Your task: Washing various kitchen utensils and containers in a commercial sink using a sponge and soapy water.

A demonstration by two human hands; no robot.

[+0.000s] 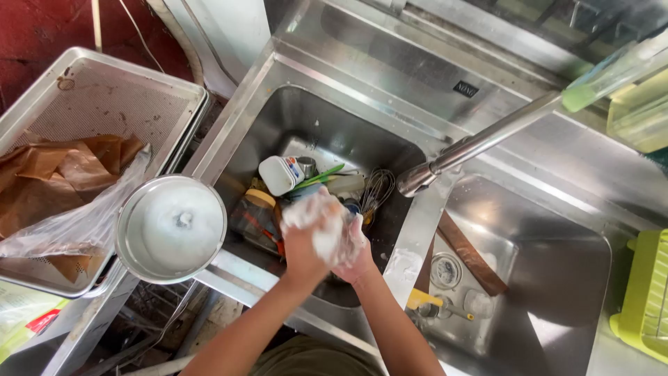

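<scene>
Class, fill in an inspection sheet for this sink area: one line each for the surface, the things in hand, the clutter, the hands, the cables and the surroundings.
Surface: steel double sink, wet; left basin full, right basin nearly bare.
Things in hand: white foam covers both hands; what they grip is hidden.
Clutter: white container, jar, whisk and green utensil in the left basin; wooden board and yellow-handled tool in the right.
Hands: left hand and right hand pressed together over the left basin.
Cables: thin white cord on the red floor.
Surroundings: soapy pot lid, mesh tray with brown paper, faucet, green rack.
</scene>
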